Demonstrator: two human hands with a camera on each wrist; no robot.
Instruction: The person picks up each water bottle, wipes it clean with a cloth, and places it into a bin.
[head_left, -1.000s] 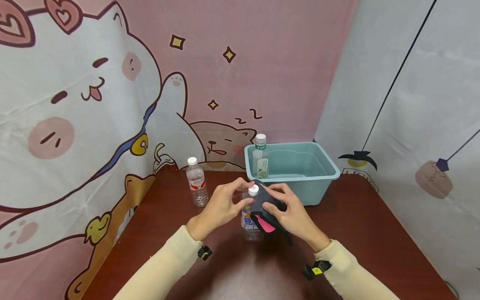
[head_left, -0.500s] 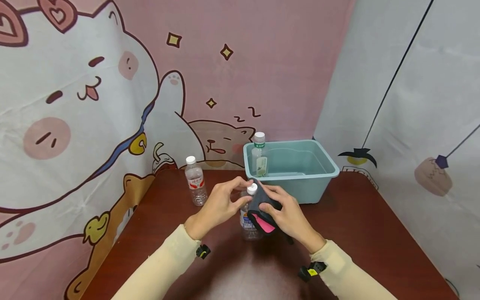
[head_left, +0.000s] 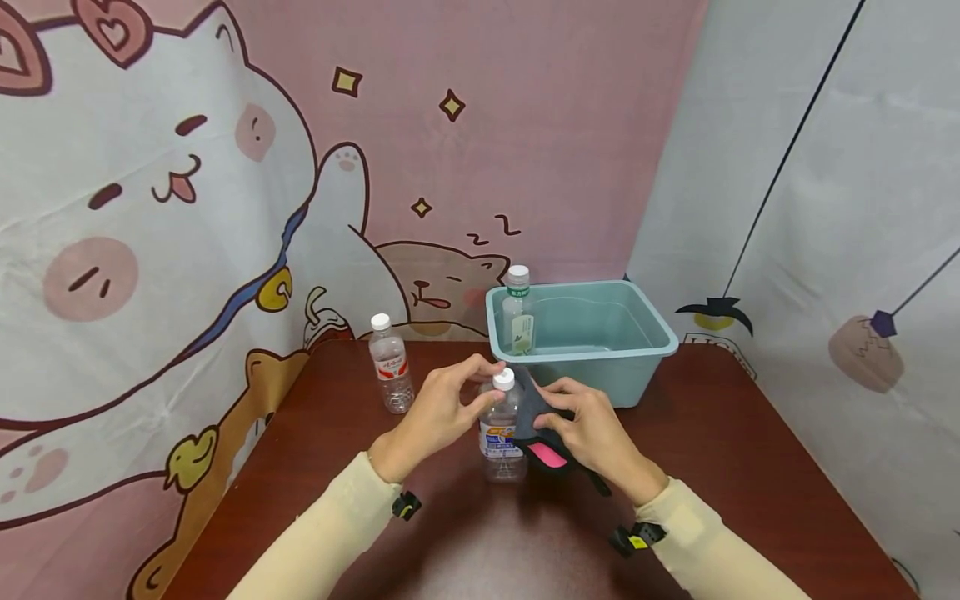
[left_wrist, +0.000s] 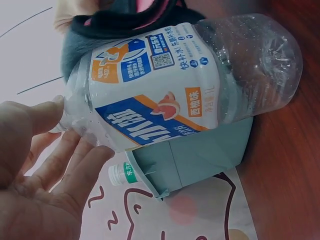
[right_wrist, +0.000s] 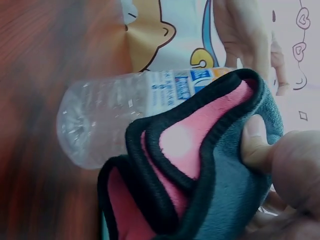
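Near the centre of the head view, a clear bottle stands upright on the table, its orange, white and blue label facing the camera. The left hand comes in from the lower left and pinches the white cap between thumb and fingers. The right hand, from the lower right, grips a folded cloth, thumb on its near side; the cloth is grey, with a pink inside and black edging, and overlaps the bottle's right side in the frame. How firmly it presses there, I cannot tell. Left of centre, a small bottle with a white cap and a red and white label stands upright on the table. Behind the hands, right of centre, sits a pale blue-green tub; a green-banded bottle stands in its left end, top above the rim.
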